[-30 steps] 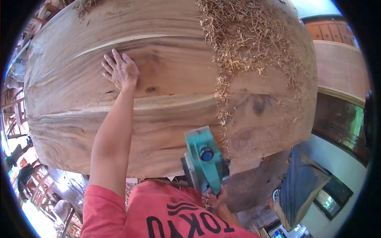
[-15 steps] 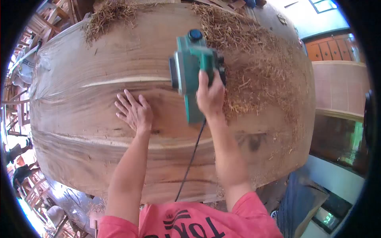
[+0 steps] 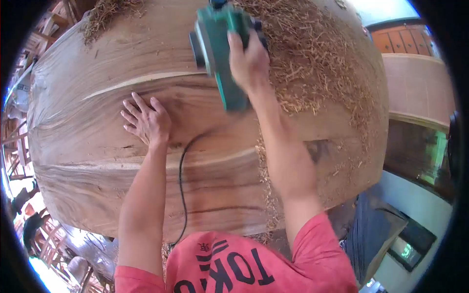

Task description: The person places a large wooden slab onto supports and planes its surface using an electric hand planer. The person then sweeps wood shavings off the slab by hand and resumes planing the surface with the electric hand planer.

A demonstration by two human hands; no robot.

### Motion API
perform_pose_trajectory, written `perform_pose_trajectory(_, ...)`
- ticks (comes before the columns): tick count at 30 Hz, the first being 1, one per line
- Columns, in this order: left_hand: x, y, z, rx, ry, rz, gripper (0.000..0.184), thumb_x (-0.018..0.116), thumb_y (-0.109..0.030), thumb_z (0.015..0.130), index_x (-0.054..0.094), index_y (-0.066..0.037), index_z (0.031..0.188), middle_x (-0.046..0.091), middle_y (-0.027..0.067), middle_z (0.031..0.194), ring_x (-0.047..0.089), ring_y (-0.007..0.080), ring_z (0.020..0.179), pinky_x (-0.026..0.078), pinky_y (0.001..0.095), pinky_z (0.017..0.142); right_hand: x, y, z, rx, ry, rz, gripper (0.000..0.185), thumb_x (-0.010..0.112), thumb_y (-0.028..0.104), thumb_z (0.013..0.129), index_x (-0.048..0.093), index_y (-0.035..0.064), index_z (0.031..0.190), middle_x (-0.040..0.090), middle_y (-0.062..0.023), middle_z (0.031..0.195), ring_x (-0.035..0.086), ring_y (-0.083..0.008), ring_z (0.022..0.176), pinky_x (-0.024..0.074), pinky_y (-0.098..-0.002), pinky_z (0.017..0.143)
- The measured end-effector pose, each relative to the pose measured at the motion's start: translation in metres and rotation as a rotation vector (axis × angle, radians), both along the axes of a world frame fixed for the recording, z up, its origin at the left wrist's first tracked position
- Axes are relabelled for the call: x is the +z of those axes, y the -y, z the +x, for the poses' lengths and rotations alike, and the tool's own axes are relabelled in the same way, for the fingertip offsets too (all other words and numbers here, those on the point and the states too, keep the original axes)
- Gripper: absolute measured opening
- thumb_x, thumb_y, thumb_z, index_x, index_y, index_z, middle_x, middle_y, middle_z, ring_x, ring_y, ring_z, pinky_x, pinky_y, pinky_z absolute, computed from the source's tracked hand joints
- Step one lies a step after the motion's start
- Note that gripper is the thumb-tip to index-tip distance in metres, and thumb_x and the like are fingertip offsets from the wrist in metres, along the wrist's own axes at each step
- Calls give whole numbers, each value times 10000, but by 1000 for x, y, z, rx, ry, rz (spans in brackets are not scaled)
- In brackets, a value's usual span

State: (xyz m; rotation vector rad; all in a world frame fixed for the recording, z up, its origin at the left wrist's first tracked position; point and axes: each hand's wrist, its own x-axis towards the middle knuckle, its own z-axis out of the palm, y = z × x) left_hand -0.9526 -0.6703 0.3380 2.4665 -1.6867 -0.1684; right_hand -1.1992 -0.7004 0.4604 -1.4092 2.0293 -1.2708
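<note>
My right hand is wrapped round the handle of a green electric planer, which is at the far side of a broad wooden slab. The planer looks slightly smeared by motion. A black power cord runs from near its rear end, curving over the wood toward my body. My left hand rests flat on the slab to the left of the planer, fingers spread, holding nothing. Dark and pale grain bands cross the wood around it.
Wood shavings lie thickly on the slab's right and far side. Another heap of shavings is at the far left. Chair frames stand beyond the left edge. A dark cloth-like cover hangs near the right corner.
The planer and my right hand have moved farther away and slightly left. The cord now bends in a wide curve to the left. My left hand appears higher and more left in view.
</note>
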Motion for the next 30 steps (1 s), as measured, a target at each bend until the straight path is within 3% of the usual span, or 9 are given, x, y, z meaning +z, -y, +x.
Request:
perform_pose_trajectory(3, 1, 0, 1, -1, -5, -7, 685, 325, -514, 1044, 239, -165, 1626, 173, 173, 1688, 120, 417, 1553, 113, 637, 1213, -3, -169, 9, -35, 248, 181, 482, 605, 334, 994, 548, 17, 1353, 727, -221, 974, 719, -392, 898, 546, -459, 772)
perform_pose_trajectory(7, 3, 0, 0, -7, -9, 10, 681, 306, -510, 1049, 241, -152, 1625, 155, 167, 1693, 114, 406, 1557, 105, 628, 1219, -18, -426, 29, -113, 377, 260, 479, 627, 180, 911, 557, -41, 1330, 675, -95, 916, 641, -174, 769, 524, -343, 688)
perform_pose_trajectory(10, 0, -4, 2, -22, -25, 9, 676, 295, -497, 1058, 229, -136, 1626, 143, 148, 1700, 109, 393, 1561, 101, 619, 1223, -8, -532, 41, -72, 418, 276, 426, 596, 137, 908, 569, -43, 1293, 644, -63, 867, 597, -150, 706, 511, -316, 639)
perform_pose_trajectory(13, -3, -13, -15, -23, -61, 16, 675, 285, -482, 1067, 212, -110, 1625, 136, 129, 1705, 100, 383, 1565, 101, 607, 1228, 2, -501, 44, -132, 406, 261, 439, 600, 142, 908, 560, -46, 1303, 657, -57, 814, 619, -149, 695, 516, -308, 638)
perform_pose_trajectory(15, 6, -18, -40, -10, -78, 42, 669, 278, -461, 1071, 199, -91, 1624, 137, 121, 1706, 88, 379, 1568, 99, 598, 1233, -3, -452, 38, -158, 424, 233, 278, 591, 265, 970, 570, -2, 1046, 610, -52, 755, 597, -140, 672, 490, -299, 621)
perform_pose_trajectory(21, 11, -18, -52, 0, -95, 12, 645, 303, -423, 1067, 219, -103, 1621, 148, 134, 1702, 89, 401, 1562, 99, 628, 1221, -7, -242, -6, -80, 263, 115, 285, 547, 232, 1015, 590, 2, 1177, 572, -16, 645, 565, -114, 566, 471, -287, 559)
perform_pose_trajectory(23, 14, -19, -53, 1, -77, 36, 639, 307, -418, 1065, 221, -119, 1623, 150, 138, 1700, 88, 413, 1559, 98, 635, 1217, -4, -172, -24, -81, 269, 153, 395, 597, 317, 992, 609, 22, 1255, 672, -135, 765, 688, -275, 686, 530, -401, 661)
perform_pose_trajectory(28, 16, -16, -54, -17, -28, 62, 627, 313, -418, 1060, 229, -163, 1627, 157, 145, 1698, 93, 438, 1552, 96, 652, 1208, -3, 16, -62, -26, 143, -8, 447, 559, 399, 991, 635, 15, 1206, 720, -210, 951, 699, -403, 927, 530, -470, 817)
perform_pose_trajectory(30, 14, -18, -53, -23, -36, 44, 626, 316, -418, 1059, 234, -168, 1626, 157, 147, 1697, 93, 441, 1551, 100, 653, 1206, -22, 85, -82, 13, 213, 26, 468, 545, 440, 990, 620, 23, 1189, 716, -180, 860, 718, -330, 800, 542, -443, 784)
